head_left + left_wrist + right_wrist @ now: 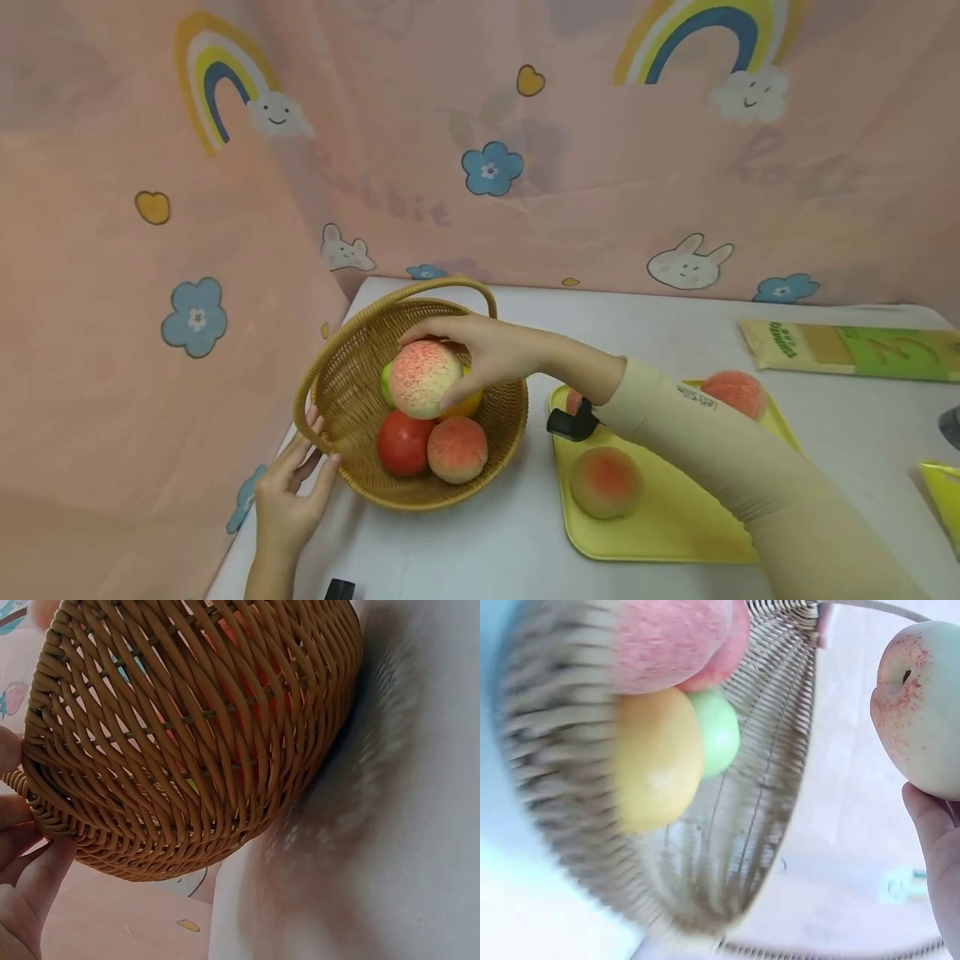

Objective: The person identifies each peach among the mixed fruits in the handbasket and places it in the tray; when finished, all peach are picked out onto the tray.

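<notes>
My right hand (487,354) holds a pink-and-cream peach (424,379) over the wicker basket (348,400). The right wrist view shows that peach (926,705) above the rim, thumb against its side. Inside the basket lie a red fruit (405,443), another peach (457,450), a yellow fruit (660,761) and a green fruit (716,731). At the basket's left, my left hand (288,492) grips the rim near the handle's base. In the left wrist view, thumb and fingers (45,877) pinch the woven edge.
A yellow tray (675,525) to the right carries a peach (606,482), another peach (735,393) and a fruit partly hidden by the right wrist. Behind it lies a green-and-beige packet (847,350). A yellow packet (945,492) sits at the right edge. A printed curtain (585,192) hangs behind the white table.
</notes>
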{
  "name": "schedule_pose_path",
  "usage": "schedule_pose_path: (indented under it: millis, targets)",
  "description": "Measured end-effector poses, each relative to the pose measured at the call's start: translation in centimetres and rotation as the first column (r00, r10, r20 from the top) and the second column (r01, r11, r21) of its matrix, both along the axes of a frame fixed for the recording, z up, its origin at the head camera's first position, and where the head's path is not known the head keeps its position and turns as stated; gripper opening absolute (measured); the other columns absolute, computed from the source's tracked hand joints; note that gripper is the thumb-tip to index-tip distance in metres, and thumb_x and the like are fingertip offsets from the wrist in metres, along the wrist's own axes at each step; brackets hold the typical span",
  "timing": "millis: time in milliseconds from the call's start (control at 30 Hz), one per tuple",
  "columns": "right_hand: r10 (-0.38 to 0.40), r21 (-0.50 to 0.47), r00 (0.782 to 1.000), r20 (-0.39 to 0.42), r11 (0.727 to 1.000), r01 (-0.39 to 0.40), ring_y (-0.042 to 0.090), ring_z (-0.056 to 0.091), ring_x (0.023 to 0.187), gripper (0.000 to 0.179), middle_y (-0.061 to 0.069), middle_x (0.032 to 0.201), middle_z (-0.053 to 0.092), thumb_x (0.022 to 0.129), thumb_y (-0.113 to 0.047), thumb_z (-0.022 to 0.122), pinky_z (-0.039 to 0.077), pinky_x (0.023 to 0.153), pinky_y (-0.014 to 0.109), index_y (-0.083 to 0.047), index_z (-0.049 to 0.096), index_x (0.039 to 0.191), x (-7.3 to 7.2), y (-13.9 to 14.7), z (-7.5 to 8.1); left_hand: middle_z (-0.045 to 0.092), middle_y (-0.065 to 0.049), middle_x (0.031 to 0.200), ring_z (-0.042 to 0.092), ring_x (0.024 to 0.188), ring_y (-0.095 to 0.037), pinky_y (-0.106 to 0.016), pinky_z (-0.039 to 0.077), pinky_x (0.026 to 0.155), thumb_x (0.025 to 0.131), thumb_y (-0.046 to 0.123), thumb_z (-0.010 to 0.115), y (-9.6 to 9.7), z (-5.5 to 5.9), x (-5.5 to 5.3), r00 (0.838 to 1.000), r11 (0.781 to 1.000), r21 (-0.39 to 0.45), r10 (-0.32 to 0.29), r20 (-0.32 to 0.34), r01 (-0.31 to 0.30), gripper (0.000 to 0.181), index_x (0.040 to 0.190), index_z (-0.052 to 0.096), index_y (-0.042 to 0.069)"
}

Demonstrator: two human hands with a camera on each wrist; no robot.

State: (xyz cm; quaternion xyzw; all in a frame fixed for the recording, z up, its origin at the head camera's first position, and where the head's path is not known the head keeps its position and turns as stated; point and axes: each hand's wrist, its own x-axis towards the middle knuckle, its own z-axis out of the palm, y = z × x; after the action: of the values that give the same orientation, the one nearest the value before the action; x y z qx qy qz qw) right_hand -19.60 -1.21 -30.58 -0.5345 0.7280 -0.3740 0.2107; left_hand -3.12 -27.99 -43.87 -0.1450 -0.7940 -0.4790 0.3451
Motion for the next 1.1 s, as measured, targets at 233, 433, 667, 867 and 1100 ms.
schedule_pose_path:
  millis: [233,433,667,867,1100]
  targets:
    - [-0.104,-0.078,0.991,0.081,0.991,0.11,0.011,0.051,0.12,0.073,-0.005,0.132,0.053,0.074,-0.027,0.082,0.046,0.106,0.032,-0.014,0.045,0.137,1.5,6.7,-0.7,0.048,-0.028,0.135,0.049,0.127,-0.01,-0.016,0.05,0.089,0.066,-0.029,0.062,0.0,0.0,0.2,1.0,1.0,0.005,0.007,0.009,-0.007,0.056,0.121,0.053,-0.018]
    - [-0.244,-0.11,0.966,0.09,0.961,0.253,0.011,0.053,0.119,0.075,0.003,0.135,0.052,0.072,-0.022,0.083,0.049,0.103,0.026,-0.014,0.046,0.136,3.3,12.7,-2.3,0.049,-0.02,0.137,0.05,0.127,-0.009,-0.015,0.05,0.09,0.066,-0.03,0.061,0.2,0.0,0.6,1.0,1.0,0.02,0.014,0.012,-0.015,0.055,0.119,0.053,-0.02]
    - [-0.407,-0.133,0.907,0.108,0.898,0.419,0.003,0.05,0.121,0.073,0.01,0.136,0.05,0.075,-0.009,0.08,0.049,0.097,0.015,-0.013,0.044,0.138,6.3,19.7,-5.3,0.051,-0.025,0.134,0.051,0.126,-0.009,-0.017,0.05,0.087,0.065,-0.03,0.063,0.3,-0.3,0.8,0.999,0.999,0.006,0.045,0.01,-0.045,0.057,0.12,0.055,-0.018]
    - [-0.571,-0.11,0.816,0.087,0.809,0.577,-0.004,0.048,0.118,0.072,-0.002,0.133,0.051,0.075,-0.004,0.079,0.04,0.097,0.004,-0.009,0.044,0.137,9.2,24.0,-7.8,0.05,-0.031,0.133,0.05,0.127,-0.011,-0.016,0.051,0.087,0.068,-0.028,0.064,0.5,0.2,0.6,0.999,0.999,-0.003,0.036,0.022,-0.036,0.054,0.12,0.055,-0.017]
    - [-0.674,-0.028,0.734,0.083,0.735,0.678,-0.011,0.048,0.111,0.069,-0.017,0.126,0.05,0.075,-0.01,0.079,0.039,0.092,-0.001,-0.01,0.044,0.134,11.1,26.5,-10.6,0.05,-0.024,0.136,0.051,0.126,-0.012,-0.019,0.05,0.088,0.065,-0.03,0.062,0.4,0.2,0.3,1.0,1.0,0.001,-0.005,-0.03,0.005,0.052,0.117,0.054,-0.022]
